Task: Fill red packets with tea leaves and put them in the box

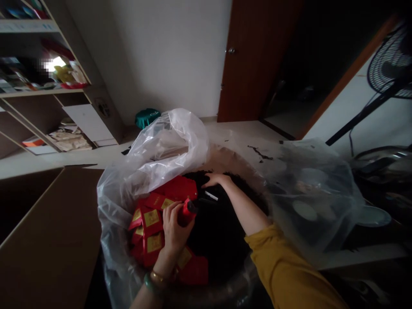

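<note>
My left hand (175, 227) is wrapped round a small red pouch (188, 212), whose dark mouth faces up. Under it lie several red packets (152, 218) with gold labels, heaped at the left of a large container lined with a clear plastic bag (117, 214). Dark loose material, like dry leaves (225, 231), fills the rest. At its far side my right hand (214, 180) touches the dark material, thumb and fingers apart, some fingertips hard to make out. A small white strip (211, 195) lies between the hands.
A cardboard box (48, 240) stands at the left. Shelves (74, 90) line the back left, beside a green bag (147, 118) on the floor. A brown door (247, 64) stands behind. More clear plastic (315, 189) and a black fan (391, 64) are at the right.
</note>
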### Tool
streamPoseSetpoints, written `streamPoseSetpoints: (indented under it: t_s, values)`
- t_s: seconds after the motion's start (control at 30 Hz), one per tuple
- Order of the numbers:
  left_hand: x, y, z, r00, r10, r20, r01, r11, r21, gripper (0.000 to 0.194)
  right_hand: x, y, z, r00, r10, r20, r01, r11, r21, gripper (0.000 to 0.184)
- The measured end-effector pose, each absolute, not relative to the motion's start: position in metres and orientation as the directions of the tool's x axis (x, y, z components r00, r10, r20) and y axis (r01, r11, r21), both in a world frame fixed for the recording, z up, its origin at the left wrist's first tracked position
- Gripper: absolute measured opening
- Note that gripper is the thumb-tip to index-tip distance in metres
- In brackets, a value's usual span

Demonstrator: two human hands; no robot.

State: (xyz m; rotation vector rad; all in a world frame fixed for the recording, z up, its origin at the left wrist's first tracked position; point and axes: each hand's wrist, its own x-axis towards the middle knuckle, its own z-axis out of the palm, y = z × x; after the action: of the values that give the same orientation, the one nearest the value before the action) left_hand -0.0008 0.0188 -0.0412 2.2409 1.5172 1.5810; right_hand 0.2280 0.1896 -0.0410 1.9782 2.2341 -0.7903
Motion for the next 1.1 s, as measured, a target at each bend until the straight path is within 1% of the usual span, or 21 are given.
streamPoseSetpoints:
  t_s: [0.1, 0.17, 0.23, 0.3, 0.4, 0.47, 0.63, 0.8, 0.87, 0.93, 1.0, 1.1]
  values:
    - [-0.001, 0.019, -0.041, 0.033, 0.682, 0.731, 0.694, -0.542, 0.474, 0.037, 0.229, 0.189, -0.035, -0.136, 0.880, -0.455, 0.948, -0.018, -0.319, 0.109]
    - [-0.001, 0.019, -0.042, 0.048, 0.672, 0.739, 0.696, -0.553, 0.457, 0.037, 0.227, 0.187, -0.032, -0.140, 0.860, -0.490, 0.942, -0.038, -0.335, 0.113]
    - [-0.001, 0.018, -0.042, 0.057, 0.668, 0.742, 0.698, -0.558, 0.448, 0.037, 0.223, 0.184, -0.029, -0.192, 0.853, -0.486, 0.924, -0.010, -0.383, 0.108]
    - [-0.001, 0.018, -0.043, 0.059, 0.671, 0.739, 0.704, -0.553, 0.446, 0.037, 0.219, 0.179, -0.028, -0.255, 0.849, -0.463, 0.904, 0.038, -0.427, 0.098]
    - [-0.002, 0.019, -0.044, 0.058, 0.672, 0.738, 0.706, -0.550, 0.445, 0.038, 0.218, 0.173, -0.026, -0.295, 0.831, -0.471, 0.892, 0.063, -0.447, 0.086]
    - [-0.002, 0.019, -0.044, 0.053, 0.674, 0.737, 0.706, -0.547, 0.450, 0.039, 0.218, 0.168, -0.023, -0.305, 0.821, -0.482, 0.889, 0.065, -0.453, 0.082]
    - [-0.003, 0.021, -0.044, 0.023, 0.685, 0.728, 0.702, -0.530, 0.477, 0.037, 0.217, 0.152, -0.011, -0.348, 0.804, -0.482, 0.863, 0.074, -0.500, 0.080]
    - [-0.003, 0.020, -0.044, -0.024, 0.706, 0.707, 0.685, -0.504, 0.526, 0.036, 0.216, 0.128, -0.004, -0.434, 0.795, -0.424, 0.809, 0.136, -0.572, 0.082]
    - [-0.003, 0.020, -0.044, -0.033, 0.722, 0.691, 0.678, -0.492, 0.547, 0.037, 0.218, 0.118, -0.002, -0.452, 0.797, -0.400, 0.792, 0.152, -0.591, 0.085]
    - [-0.003, 0.020, -0.043, -0.026, 0.736, 0.677, 0.672, -0.489, 0.557, 0.037, 0.221, 0.109, 0.000, -0.418, 0.815, -0.403, 0.815, 0.140, -0.563, 0.091]
    - [-0.004, 0.019, -0.042, -0.016, 0.740, 0.672, 0.668, -0.492, 0.558, 0.035, 0.222, 0.102, 0.003, -0.342, 0.849, -0.402, 0.862, 0.113, -0.495, 0.091]
    - [-0.005, 0.019, -0.040, -0.006, 0.739, 0.673, 0.660, -0.503, 0.558, 0.033, 0.217, 0.091, 0.009, -0.294, 0.889, -0.352, 0.906, 0.141, -0.400, 0.076]
